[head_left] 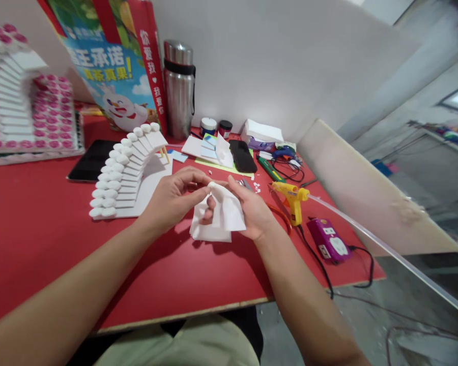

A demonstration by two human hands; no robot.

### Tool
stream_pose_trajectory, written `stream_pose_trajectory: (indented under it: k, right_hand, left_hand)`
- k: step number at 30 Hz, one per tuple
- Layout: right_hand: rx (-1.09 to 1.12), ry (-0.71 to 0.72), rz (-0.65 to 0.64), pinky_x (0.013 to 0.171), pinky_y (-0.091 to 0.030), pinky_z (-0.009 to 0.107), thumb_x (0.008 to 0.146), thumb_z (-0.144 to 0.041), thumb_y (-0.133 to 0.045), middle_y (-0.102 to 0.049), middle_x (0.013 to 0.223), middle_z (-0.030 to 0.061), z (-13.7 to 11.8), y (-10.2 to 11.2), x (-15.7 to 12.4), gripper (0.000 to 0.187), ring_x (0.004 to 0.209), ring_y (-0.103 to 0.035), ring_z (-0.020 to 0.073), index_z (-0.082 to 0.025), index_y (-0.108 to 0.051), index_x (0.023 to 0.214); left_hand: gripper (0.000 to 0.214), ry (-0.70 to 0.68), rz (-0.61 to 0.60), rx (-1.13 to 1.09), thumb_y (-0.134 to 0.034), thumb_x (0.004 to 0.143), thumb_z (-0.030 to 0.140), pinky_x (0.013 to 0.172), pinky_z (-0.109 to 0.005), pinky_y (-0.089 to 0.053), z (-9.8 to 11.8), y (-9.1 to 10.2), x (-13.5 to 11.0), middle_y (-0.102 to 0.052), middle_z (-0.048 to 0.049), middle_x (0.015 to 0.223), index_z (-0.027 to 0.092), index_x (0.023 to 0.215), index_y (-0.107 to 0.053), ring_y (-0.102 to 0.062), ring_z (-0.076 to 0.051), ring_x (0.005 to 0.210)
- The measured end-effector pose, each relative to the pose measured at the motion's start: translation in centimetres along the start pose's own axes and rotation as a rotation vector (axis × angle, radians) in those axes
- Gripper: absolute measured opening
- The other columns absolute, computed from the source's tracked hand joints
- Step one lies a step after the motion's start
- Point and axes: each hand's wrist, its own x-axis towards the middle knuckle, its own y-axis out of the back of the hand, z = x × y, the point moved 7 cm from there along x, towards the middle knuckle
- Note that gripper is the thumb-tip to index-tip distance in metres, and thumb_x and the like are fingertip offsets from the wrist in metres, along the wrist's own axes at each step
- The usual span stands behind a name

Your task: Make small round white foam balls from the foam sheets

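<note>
A small piece of white tissue paper hangs between my two hands, above the red table. My left hand pinches its upper left corner between thumb and fingers. On the other side my right hand grips the paper's right part, its fingers partly hidden behind the sheet. Beneath lies a small stack of white paper pieces. Left of my left hand stands a white curved staircase model, edged with padded white ovals. A yellow glue gun with a long clear glue stick rests to the right.
A larger staircase model with pink rosettes stands far left. Behind are a printed bag, a steel flask, a black phone and a tissue pack. A purple power strip with cords lies near the right edge.
</note>
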Motion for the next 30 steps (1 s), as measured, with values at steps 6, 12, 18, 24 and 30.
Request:
stream_pose_trajectory:
  k: [6, 12, 18, 24, 30]
  right_hand:
    - [0.008, 0.021, -0.033, 0.048, -0.034, 0.022, 0.091, -0.051, -0.069, -0.045, 0.07, -0.0056, -0.3, -0.2, -0.4, 0.035, 0.051, -0.031, 0.0078, -0.021, -0.064, 0.107]
    - [-0.145, 0.146, 0.019, 0.05, -0.03, 0.023, 0.086, -0.048, -0.076, -0.041, 0.069, -0.0067, -0.6, 0.2, -0.4, 0.032, 0.052, -0.031, 0.0062, -0.019, -0.068, 0.098]
    - [-0.469, 0.333, 0.238, 0.05, -0.039, 0.024, 0.088, -0.049, -0.073, -0.061, 0.07, -0.0041, -2.0, 0.9, -1.1, 0.032, 0.05, -0.047, 0.0074, -0.018, -0.069, 0.098]
    - [-0.831, 0.664, 0.54, 0.056, -0.041, 0.024, 0.088, -0.032, -0.069, -0.064, 0.066, -0.0021, -3.5, 0.1, -2.8, 0.019, 0.057, -0.054, 0.011, -0.019, -0.066, 0.075]
    - [-1.1, 0.907, 0.627, 0.06, -0.041, 0.025, 0.091, -0.021, -0.062, -0.062, 0.065, -0.0015, -3.5, -1.9, -3.8, 0.016, 0.058, -0.053, 0.0111, -0.018, -0.066, 0.075]
  left_hand:
    - [0.02, 0.055, -0.049, -0.015, -0.076, 0.087, 0.036, 0.075, -0.035, -0.06, -1.0, -0.1, 0.1, -0.075, -0.0084, 0.095, 0.019, 0.098, -0.075, -0.071, -0.022, 0.088]
    - [0.024, 0.184, -0.016, -0.078, -0.08, 0.081, 0.038, 0.065, -0.028, -0.055, -1.2, -0.4, 0.0, -0.075, -0.0066, 0.09, 0.018, 0.093, -0.074, -0.069, -0.018, 0.078]
    - [0.022, 0.195, 0.046, -0.097, -0.081, 0.079, 0.034, 0.064, -0.026, -0.053, -0.7, -0.1, -0.1, -0.073, -0.0045, 0.084, 0.016, 0.089, -0.073, -0.067, -0.016, 0.075]
    - [0.019, 0.085, 0.107, -0.088, -0.079, 0.082, 0.032, 0.073, -0.028, -0.055, -0.7, -0.6, -0.4, -0.075, -0.0046, 0.086, 0.016, 0.091, -0.073, -0.069, -0.017, 0.079]
    - [0.007, -0.258, 0.259, 0.244, -0.07, 0.089, 0.02, 0.082, -0.031, -0.055, 1.5, -0.9, -1.5, -0.075, -0.0047, 0.091, 0.017, 0.094, -0.074, -0.069, -0.018, 0.087]
